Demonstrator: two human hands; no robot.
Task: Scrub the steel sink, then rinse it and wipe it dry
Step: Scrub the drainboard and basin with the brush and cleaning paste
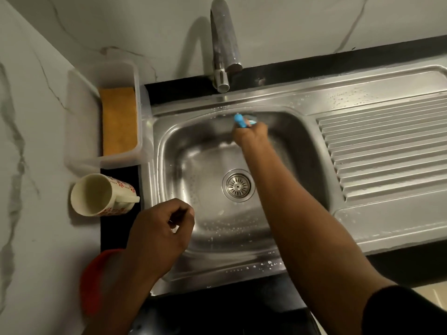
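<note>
At back wall of sink [193,165], just under tap [222,44], right hand [250,135] grips a blue scrubber [239,120], fingers wrapped round its handle. The working end is blurred, so I can't tell what kind of head it has. Left hand [162,228] hovers over the front-left rim, fingers curled toward the thumb; can't tell if it pinches anything. Water drops lie on the basin floor and drainboard [387,146]. Step looks like scrubbing, early on, with no rinse running. To do it well: keep the head flat on the steel, use short overlapping strokes along the wall, work the rounded corners, then move down toward drain [238,185]. Brace the left hand on the rim for pressure. Sponge [118,119] sits in tub [79,117] to the left, mug [96,194] beside it, both well clear of the strokes.
</note>
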